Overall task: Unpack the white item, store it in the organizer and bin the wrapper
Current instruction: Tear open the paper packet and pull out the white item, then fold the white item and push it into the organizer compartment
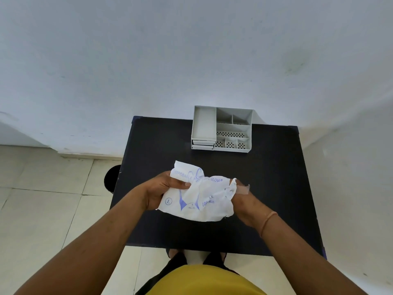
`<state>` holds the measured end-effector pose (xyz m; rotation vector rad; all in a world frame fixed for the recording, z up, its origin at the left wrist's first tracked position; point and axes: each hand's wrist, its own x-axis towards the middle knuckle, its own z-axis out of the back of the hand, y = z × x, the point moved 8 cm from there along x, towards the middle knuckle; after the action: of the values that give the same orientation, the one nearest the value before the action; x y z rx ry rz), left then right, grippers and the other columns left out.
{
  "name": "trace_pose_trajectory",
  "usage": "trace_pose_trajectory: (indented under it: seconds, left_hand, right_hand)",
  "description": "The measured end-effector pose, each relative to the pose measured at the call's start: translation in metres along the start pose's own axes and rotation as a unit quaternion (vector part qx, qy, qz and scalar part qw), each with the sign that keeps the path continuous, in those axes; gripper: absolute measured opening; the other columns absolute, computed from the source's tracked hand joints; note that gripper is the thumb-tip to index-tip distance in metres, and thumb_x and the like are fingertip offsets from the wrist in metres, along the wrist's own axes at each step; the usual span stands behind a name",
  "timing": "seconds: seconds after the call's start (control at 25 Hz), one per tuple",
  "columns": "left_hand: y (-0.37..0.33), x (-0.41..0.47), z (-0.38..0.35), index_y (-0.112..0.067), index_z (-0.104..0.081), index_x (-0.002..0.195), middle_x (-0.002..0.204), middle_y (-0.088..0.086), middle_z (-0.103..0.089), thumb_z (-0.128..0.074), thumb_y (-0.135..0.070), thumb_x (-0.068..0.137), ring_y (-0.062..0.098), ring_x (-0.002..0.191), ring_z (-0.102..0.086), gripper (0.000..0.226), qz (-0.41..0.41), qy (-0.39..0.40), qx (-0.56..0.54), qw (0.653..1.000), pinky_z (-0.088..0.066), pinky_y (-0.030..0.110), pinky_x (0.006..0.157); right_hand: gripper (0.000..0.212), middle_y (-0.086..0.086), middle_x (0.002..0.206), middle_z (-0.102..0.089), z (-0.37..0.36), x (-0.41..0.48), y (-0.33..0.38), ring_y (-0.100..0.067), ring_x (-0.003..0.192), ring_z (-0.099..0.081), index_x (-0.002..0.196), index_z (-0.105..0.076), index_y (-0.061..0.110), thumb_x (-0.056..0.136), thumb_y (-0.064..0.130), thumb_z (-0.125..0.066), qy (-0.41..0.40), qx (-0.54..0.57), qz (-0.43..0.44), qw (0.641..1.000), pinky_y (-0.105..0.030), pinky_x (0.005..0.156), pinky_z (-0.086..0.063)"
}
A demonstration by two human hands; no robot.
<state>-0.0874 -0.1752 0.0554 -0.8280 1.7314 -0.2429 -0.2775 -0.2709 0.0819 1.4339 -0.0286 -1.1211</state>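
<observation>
A soft white wrapper printed in blue with "disposable gloves" is held above the black table. My left hand grips its left side, thumb on top. My right hand pinches the wrapper's right end, where a clear strip sticks up. The contents are hidden inside the wrapper. A grey organizer with several compartments and small drawers stands at the table's far edge, apart from both hands.
A black round bin stands on the tiled floor left of the table, partly hidden by the table edge. A white wall rises right behind the table. My yellow-clad torso and feet show at the near edge.
</observation>
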Motion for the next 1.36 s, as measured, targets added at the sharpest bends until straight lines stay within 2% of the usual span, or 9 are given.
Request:
trace_pose_trajectory:
  seconds: [0.12,0.24,0.44,0.52,0.64,0.84,1.12,1.28,1.36]
  left_hand:
    - [0.006,0.003,0.008,-0.013,-0.071,0.13,0.127,0.022,-0.076,-0.082,-0.009,0.084,0.041,0.107,-0.077,0.048,-0.012,-0.017,-0.041,0.999,-0.064,0.055,0.087]
    - [0.014,0.004,0.021,-0.012,-0.07,0.132,0.128,0.022,-0.076,-0.079,-0.01,0.088,0.042,0.111,-0.076,0.045,-0.006,-0.037,-0.043,0.998,-0.062,0.057,0.092]
    - [0.021,0.002,0.041,-0.014,-0.069,0.135,0.131,0.02,-0.075,-0.077,-0.007,0.089,0.043,0.116,-0.074,0.047,-0.003,-0.019,-0.046,0.999,-0.064,0.055,0.09]
    - [0.023,0.003,0.043,-0.014,-0.069,0.135,0.132,0.021,-0.075,-0.078,-0.006,0.088,0.044,0.119,-0.072,0.048,0.008,0.001,-0.034,0.999,-0.063,0.056,0.092]
    - [0.024,0.011,0.058,-0.012,-0.071,0.129,0.121,0.017,-0.08,-0.075,-0.001,0.091,0.038,0.106,-0.079,0.04,0.005,-0.047,0.005,0.999,-0.067,0.05,0.08]
    - [0.042,0.025,0.115,-0.006,-0.072,0.123,0.111,0.018,-0.083,-0.074,0.005,0.091,0.04,0.1,-0.08,0.034,0.016,-0.163,0.04,0.986,-0.061,0.06,0.094]
    - [0.068,0.046,0.174,-0.004,-0.07,0.117,0.117,0.025,-0.076,-0.069,0.003,0.093,0.04,0.092,-0.074,0.025,-0.009,-0.325,0.085,0.942,-0.062,0.057,0.089]
    - [0.084,0.055,0.174,-0.006,-0.064,0.124,0.128,0.021,-0.072,-0.08,-0.006,0.086,0.035,0.097,-0.071,0.041,0.047,-0.3,0.126,0.944,-0.06,0.052,0.089]
    - [0.079,0.048,0.174,-0.009,-0.054,0.14,0.141,0.019,-0.063,-0.086,-0.018,0.078,0.041,0.117,-0.066,0.071,0.063,-0.332,0.245,0.909,-0.057,0.058,0.098]
  right_hand:
    - [0.018,0.022,0.07,-0.071,0.004,0.0,0.009,0.013,0.068,-0.068,0.094,-0.07,0.018,0.094,0.0,-0.069,-0.087,-0.06,0.11,0.988,-0.007,0.061,-0.053]
    - [0.031,0.012,0.099,-0.076,-0.002,-0.003,0.011,0.006,0.089,-0.074,0.114,-0.076,0.012,0.085,0.006,-0.081,-0.093,-0.065,0.165,0.98,-0.026,0.078,-0.066]
    - [0.026,0.003,0.083,-0.08,-0.03,0.001,-0.003,-0.014,0.074,-0.075,0.123,-0.067,0.005,0.099,0.007,-0.06,0.049,0.288,-0.021,0.956,-0.028,0.058,-0.063]
    - [0.009,0.006,0.069,-0.078,-0.041,0.009,-0.015,-0.016,0.067,-0.073,0.102,-0.068,0.009,0.098,0.01,-0.06,0.041,0.292,-0.067,0.953,-0.025,0.052,-0.06]
    - [0.028,-0.004,0.085,-0.08,-0.039,0.016,-0.027,-0.021,0.073,-0.076,0.106,-0.068,0.011,0.11,0.011,-0.041,-0.007,0.271,-0.094,0.958,-0.03,0.054,-0.061]
    - [0.029,-0.022,0.098,-0.075,-0.011,0.008,-0.047,-0.038,0.07,-0.073,0.106,-0.07,0.016,0.083,0.0,-0.076,-0.09,0.181,-0.113,0.973,-0.043,0.052,-0.056]
    - [0.028,-0.025,0.105,-0.069,0.005,0.0,-0.095,-0.039,0.069,-0.067,0.103,-0.066,0.02,0.087,0.0,-0.074,-0.212,0.265,-0.193,0.921,-0.043,0.054,-0.053]
    - [0.031,-0.025,0.102,-0.068,-0.007,-0.003,-0.089,-0.039,0.067,-0.067,0.112,-0.065,0.013,0.087,-0.001,-0.075,-0.207,0.33,-0.173,0.905,-0.045,0.056,-0.051]
    - [0.037,-0.025,0.103,-0.069,-0.017,-0.001,-0.081,-0.038,0.068,-0.068,0.119,-0.064,0.012,0.086,0.0,-0.077,-0.203,0.368,-0.163,0.893,-0.045,0.055,-0.051]
